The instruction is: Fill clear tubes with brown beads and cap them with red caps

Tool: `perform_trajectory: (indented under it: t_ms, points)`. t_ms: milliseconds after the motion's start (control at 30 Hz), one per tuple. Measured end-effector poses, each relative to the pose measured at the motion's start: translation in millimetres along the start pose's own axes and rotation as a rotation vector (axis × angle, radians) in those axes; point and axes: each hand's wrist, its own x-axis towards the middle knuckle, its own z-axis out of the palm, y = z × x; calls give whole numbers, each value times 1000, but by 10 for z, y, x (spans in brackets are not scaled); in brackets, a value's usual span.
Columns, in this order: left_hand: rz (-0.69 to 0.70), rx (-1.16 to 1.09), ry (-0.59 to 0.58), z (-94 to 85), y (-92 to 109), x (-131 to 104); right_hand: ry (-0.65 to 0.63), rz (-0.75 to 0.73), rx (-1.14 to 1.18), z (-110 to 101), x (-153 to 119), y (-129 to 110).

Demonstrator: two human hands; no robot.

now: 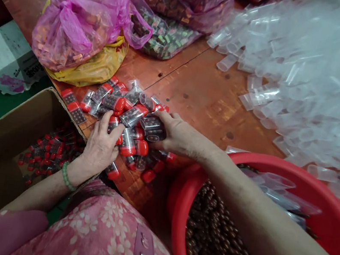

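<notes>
A pile of small clear plastic containers with red caps, filled with dark brown balls, lies at the table's edge. My right hand reaches in from the right and grips clear tubes of brown balls, whose visible ends have no red cap. At the pile's left side, my left hand rests with thumb and fingers apart. A red-capped container shows between its thumb and index finger; whether they press on it is unclear.
Below left, a cardboard box holds many red-capped containers. A red tub at the right contains loose brown balls and clear tubes. Empty clear tubes heap up on the wooden table. Pink bags stand at the back.
</notes>
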Motion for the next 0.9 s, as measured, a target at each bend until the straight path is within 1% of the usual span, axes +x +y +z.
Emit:
perform_trajectory:
  t_ms: [133, 267, 367, 467, 533, 633, 700, 767, 833, 900]
  points:
    - [8, -69, 12, 61, 19, 24, -24, 9, 28, -69, 6, 15]
    - [-15, -172, 56, 134, 27, 46, -102, 19, 114, -149, 13, 62]
    - [-33, -260, 107, 176, 60, 93, -170, 26, 317, -173, 17, 89]
    - [-32, -369, 136, 198, 124, 170, -212, 28, 528, -166, 21, 63]
    - [-29, -439, 154, 200, 166, 232, -197, 14, 616, -163, 23, 23]
    - [-12, -500, 198, 175, 214, 320, -140, 5, 748, -194, 1, -35]
    - [13, -526, 226, 123, 239, 354, -126, -11, 824, -251, -48, -83]
    - [42, -544, 239, 20, 250, 345, -109, -32, 863, -328, -119, -175]
    - [73, -541, 233, -144, 226, 275, -92, -67, 886, -393, -185, -337]
    - [76, -507, 231, -361, 147, 133, -97, -153, 908, -397, -211, -579]
